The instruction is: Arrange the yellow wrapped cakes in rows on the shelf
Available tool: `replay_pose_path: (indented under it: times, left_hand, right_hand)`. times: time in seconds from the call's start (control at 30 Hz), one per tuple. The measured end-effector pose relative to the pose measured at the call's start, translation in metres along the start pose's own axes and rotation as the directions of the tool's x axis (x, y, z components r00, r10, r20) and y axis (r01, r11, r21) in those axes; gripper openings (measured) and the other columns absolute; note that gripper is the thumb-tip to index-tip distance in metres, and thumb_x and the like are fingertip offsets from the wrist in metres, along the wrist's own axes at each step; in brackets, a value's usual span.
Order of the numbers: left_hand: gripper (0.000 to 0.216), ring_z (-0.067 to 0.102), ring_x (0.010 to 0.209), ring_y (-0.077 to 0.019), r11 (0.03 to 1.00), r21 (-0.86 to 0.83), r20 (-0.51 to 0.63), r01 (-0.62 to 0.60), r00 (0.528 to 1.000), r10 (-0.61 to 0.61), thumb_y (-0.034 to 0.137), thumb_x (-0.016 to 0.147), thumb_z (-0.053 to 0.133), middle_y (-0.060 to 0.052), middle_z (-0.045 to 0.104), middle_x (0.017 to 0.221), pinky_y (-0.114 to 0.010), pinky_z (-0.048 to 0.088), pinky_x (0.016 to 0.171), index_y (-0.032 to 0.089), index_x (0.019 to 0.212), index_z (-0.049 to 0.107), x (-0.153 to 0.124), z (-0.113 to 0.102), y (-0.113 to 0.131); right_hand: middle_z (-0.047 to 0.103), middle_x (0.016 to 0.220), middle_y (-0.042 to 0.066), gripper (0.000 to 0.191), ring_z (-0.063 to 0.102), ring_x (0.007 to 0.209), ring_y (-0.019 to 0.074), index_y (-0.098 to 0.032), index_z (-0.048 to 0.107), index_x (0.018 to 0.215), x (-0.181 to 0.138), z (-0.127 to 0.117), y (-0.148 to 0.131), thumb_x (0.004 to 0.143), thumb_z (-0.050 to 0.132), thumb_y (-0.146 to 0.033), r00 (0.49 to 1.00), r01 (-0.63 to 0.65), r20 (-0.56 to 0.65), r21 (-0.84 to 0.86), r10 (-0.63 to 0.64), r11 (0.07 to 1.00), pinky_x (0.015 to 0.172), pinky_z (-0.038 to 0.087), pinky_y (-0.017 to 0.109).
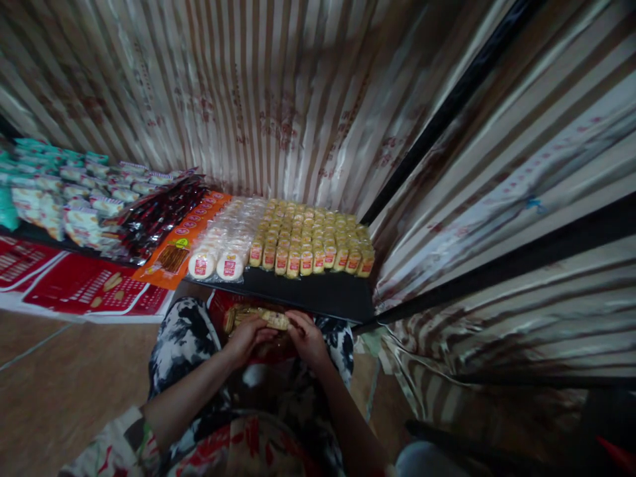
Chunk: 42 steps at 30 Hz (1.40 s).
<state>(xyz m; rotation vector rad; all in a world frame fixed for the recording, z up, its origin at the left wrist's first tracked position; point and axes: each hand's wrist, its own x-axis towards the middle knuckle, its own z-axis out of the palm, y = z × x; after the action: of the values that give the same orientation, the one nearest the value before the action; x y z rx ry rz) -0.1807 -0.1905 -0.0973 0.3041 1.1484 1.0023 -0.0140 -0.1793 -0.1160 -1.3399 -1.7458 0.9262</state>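
Observation:
Low over my lap, both hands close on a yellowish snack in a clear, shiny wrapper (274, 319). My left hand (248, 336) grips it from the left with curled fingers. The fingertips of my right hand (305, 334) pinch its right end. Below the hands, a dark red bag or box between my knees is partly hidden, and its contents are too dim to make out. Just beyond stand rows of small yellow wrapped snack packs (308, 248) with red labels, packed side by side on a black shelf (308, 291).
Left of the yellow packs lie round white wrapped crackers (230, 266), an orange packet (173, 255), dark red packets (154, 215) and white-and-teal packets (84, 192). A red printed sheet (89, 281) hangs at the front. Striped curtain (238, 86) and black poles (521, 265) enclose the back and right.

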Motion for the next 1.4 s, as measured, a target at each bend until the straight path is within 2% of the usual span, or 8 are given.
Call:
replay_pose_path:
  times: [0.23,0.4,0.53,0.67,0.77,1.0,1.13,1.4]
  left_hand:
    - [0.037,0.065,0.055,-0.0122,0.998,0.053,0.067,-0.021,0.998,0.018,0.006,0.074,0.048,-0.007,0.067,0.079,-0.017,0.047,0.049,0.013,0.110,0.044,-0.001,0.011,0.010]
    - [0.026,0.065,0.055,-0.0126,0.997,0.081,0.111,-0.013,0.994,0.004,0.008,0.075,0.046,-0.008,0.068,0.080,-0.017,0.046,0.047,0.012,0.101,0.047,0.000,0.020,0.012]
    - [0.021,0.065,0.053,-0.0138,0.996,0.072,0.079,0.055,0.995,-0.061,0.011,0.078,0.045,-0.008,0.067,0.072,-0.018,0.046,0.047,0.011,0.099,0.048,0.000,0.028,0.013]
    - [0.028,0.065,0.051,-0.0149,0.992,0.079,0.059,0.096,0.993,-0.101,0.019,0.082,0.046,-0.006,0.067,0.066,-0.018,0.044,0.046,0.012,0.110,0.044,0.000,0.037,0.014]
    - [0.024,0.064,0.050,-0.0133,0.981,0.108,0.067,0.161,0.983,-0.169,0.026,0.087,0.044,-0.008,0.068,0.066,-0.017,0.044,0.046,0.010,0.104,0.050,-0.002,0.045,0.017]
    - [0.038,0.063,0.049,-0.0127,0.939,0.197,0.099,0.281,0.947,-0.304,0.042,0.087,0.045,-0.009,0.068,0.064,-0.015,0.038,0.039,0.008,0.093,0.058,-0.004,0.055,0.019]
    - [0.037,0.064,0.052,-0.0131,0.938,0.274,0.173,0.212,0.948,-0.265,0.045,0.083,0.051,-0.008,0.069,0.071,-0.014,0.037,0.039,0.012,0.099,0.056,-0.001,0.057,0.017]
    - [0.023,0.061,0.054,-0.0092,0.911,0.404,0.185,-0.083,0.983,0.008,0.029,0.074,0.064,-0.004,0.066,0.073,-0.015,0.041,0.046,0.013,0.090,0.057,0.002,0.081,0.021]
  right_hand:
    - [0.050,0.129,0.009,0.043,0.048,0.117,0.0204,-0.023,0.057,0.118,-0.007,-0.015,-0.001,0.076,0.054,-0.026,0.996,-0.001,0.090,0.046,-0.003,0.999,0.088,0.049,0.033]
    - [0.049,0.129,0.009,0.041,0.050,0.114,0.0199,-0.024,0.057,0.118,-0.008,-0.026,-0.002,0.078,0.052,-0.025,0.999,0.017,0.046,0.001,-0.017,1.000,0.086,0.049,0.032]
    - [0.048,0.132,0.007,0.044,0.044,0.120,0.0201,-0.026,0.054,0.122,-0.007,-0.037,-0.003,0.078,0.053,-0.024,0.996,0.047,0.076,-0.020,-0.045,0.999,0.087,0.047,0.032]
    - [0.060,0.113,0.006,0.037,0.057,0.094,0.0161,-0.025,0.059,0.116,-0.004,-0.047,-0.004,0.080,0.053,-0.028,0.998,0.015,0.058,0.006,-0.016,1.000,0.077,0.048,0.028]
    - [0.064,0.091,0.003,0.035,0.056,0.071,0.0119,-0.024,0.061,0.112,-0.001,-0.052,-0.003,0.079,0.054,-0.033,0.999,-0.042,0.036,0.045,0.040,0.998,0.065,0.047,0.024]
    - [0.066,0.088,0.004,0.032,0.060,0.074,0.0142,-0.019,0.064,0.096,0.006,-0.059,-0.002,0.077,0.055,-0.043,0.980,-0.188,-0.013,0.250,0.198,0.950,0.067,0.048,0.024]
    - [0.065,0.073,0.001,0.034,0.059,0.066,0.0139,-0.019,0.063,0.085,0.006,-0.063,-0.002,0.077,0.052,-0.049,0.963,-0.239,-0.033,0.350,0.267,0.906,0.060,0.046,0.023]
    - [0.053,0.055,-0.003,0.046,0.048,0.051,0.0112,-0.018,0.058,0.069,0.002,-0.063,0.003,0.076,0.044,-0.062,0.917,-0.340,-0.085,0.349,0.391,0.873,0.048,0.036,0.021]
